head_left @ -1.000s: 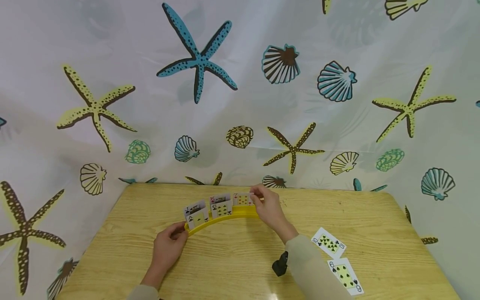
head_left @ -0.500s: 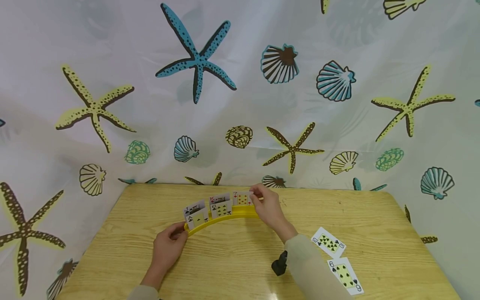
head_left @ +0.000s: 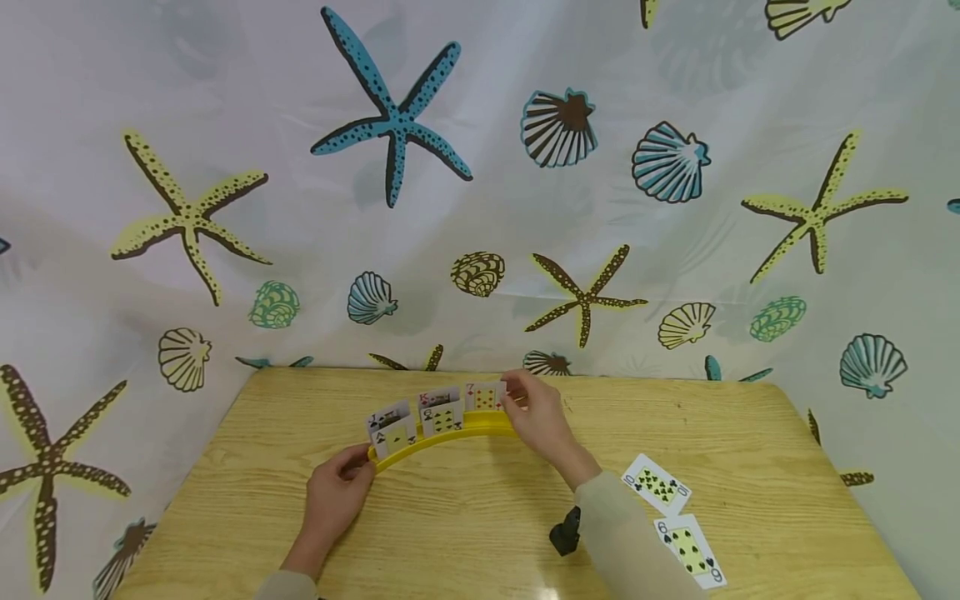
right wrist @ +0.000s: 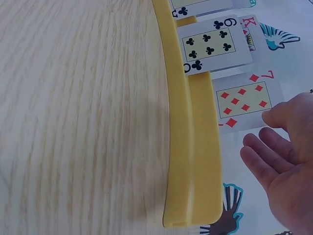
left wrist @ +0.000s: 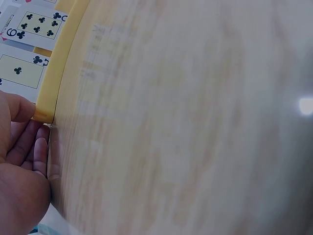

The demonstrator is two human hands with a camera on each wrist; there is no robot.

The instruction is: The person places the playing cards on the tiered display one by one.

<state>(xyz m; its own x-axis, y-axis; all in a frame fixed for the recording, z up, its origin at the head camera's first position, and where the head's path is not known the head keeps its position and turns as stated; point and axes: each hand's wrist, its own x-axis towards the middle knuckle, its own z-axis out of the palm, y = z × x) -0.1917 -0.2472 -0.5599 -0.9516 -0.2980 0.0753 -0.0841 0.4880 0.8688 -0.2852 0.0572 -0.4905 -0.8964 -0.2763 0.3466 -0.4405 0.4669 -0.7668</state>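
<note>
A yellow curved card holder (head_left: 487, 423) stands on the wooden table with playing cards upright in it. My left hand (head_left: 337, 492) pinches the holder's left end, thumb on the near side. In the left wrist view, the ace of clubs (left wrist: 18, 71) stands closest to that thumb. My right hand (head_left: 542, 421) pinches the right edge of the seven of diamonds (right wrist: 244, 103), which rises from the back of the holder. The six of clubs (right wrist: 210, 46) stands in front of a red king (head_left: 438, 397), and a jack (head_left: 387, 412) is partly hidden behind the ace.
The ten of clubs (head_left: 657, 485) and a spades card (head_left: 690, 552) lie face up on the table (head_left: 780, 467), right of my right sleeve. A small black device (head_left: 566, 532) shows beside my right cuff. A curtain (head_left: 480, 208) with starfish and shells hangs behind.
My right wrist and the black device beside it have shifted slightly to the right. Both hands keep their holds, and the cards stay in place.
</note>
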